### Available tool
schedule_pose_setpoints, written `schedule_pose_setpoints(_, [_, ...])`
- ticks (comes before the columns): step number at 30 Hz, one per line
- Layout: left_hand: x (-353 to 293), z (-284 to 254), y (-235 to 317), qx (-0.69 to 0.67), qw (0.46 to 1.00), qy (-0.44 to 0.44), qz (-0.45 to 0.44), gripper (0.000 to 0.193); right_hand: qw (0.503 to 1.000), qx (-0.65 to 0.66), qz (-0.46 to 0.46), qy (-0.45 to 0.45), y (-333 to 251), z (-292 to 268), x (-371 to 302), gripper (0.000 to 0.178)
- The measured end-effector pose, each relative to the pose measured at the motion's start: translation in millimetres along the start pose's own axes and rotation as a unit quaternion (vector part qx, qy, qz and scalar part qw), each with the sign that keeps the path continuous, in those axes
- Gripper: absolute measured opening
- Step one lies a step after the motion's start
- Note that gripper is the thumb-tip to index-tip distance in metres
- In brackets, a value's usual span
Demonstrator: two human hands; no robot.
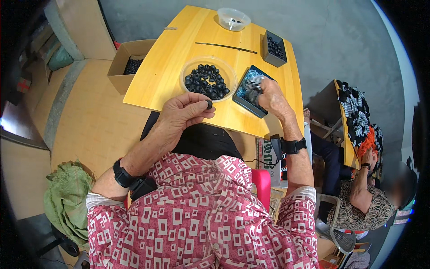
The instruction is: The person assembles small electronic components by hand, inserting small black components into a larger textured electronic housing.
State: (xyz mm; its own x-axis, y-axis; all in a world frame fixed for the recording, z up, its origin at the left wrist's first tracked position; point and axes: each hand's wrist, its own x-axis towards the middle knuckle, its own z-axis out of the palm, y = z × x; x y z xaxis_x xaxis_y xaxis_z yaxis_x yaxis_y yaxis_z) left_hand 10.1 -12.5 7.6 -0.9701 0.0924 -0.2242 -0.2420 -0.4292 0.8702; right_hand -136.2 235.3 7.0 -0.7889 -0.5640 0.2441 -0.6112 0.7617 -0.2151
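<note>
Yellow table [165, 67] — left fingers [197, 105] pinch black ring [209, 104]; right fingers' [264, 92] grip unclear.

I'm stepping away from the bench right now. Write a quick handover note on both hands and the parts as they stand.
Left hand: pinching one small black ring at its fingertips, above the table's near edge.
Right hand: reaching into the dark tray, fingers on small shiny parts there.
Parts: the clear bowl in front holds many black rings; a dark bin at the far right holds more; a smaller clear bowl sits at the far edge; a cardboard box is beside the table on the left.
Done: one ring picked up.
Left: the bowl is still nearly full.
</note>
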Motion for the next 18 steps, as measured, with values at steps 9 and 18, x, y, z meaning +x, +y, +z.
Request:
schedule_pose_setpoints(9, [1,3,-1,-0.002,1.0,0.0,-0.012,0.018,0.949,0.295,0.104,0.037,12,-7,-10,0.029])
schedule_pose_setpoints(18, [-1,-1,-1,-0.013,0.999,0.016,-0.031,0.021,0.937,0.33,0.099,0.063,1,-14,-12,0.015])
